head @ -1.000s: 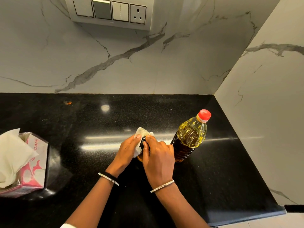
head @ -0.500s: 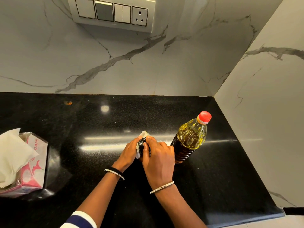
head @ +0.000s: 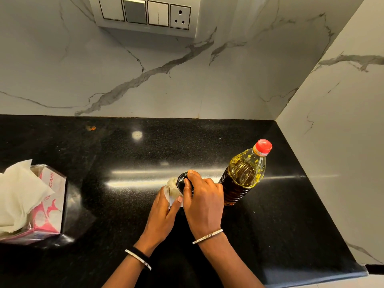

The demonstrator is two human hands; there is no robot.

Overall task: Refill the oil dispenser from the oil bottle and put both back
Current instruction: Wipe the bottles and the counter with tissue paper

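The oil dispenser (head: 181,181) stands on the black counter; only its black top shows, the body is hidden behind my hands. My right hand (head: 202,201) grips the dispenser's top from above. My left hand (head: 163,213) holds a crumpled white tissue (head: 172,189) against the dispenser's left side. The oil bottle (head: 244,175), clear plastic with yellow oil and a red cap on, stands upright just right of my right hand.
A pink tissue box (head: 48,204) with white tissues sticking out sits at the left edge. The black counter (head: 124,204) ends at marble walls behind and at the right. A switch panel (head: 145,14) is on the back wall.
My left hand with the tissue has slid down from the dispenser's top to its left side, uncovering the black top. My right hand stays on the dispenser. The bottle has not moved.
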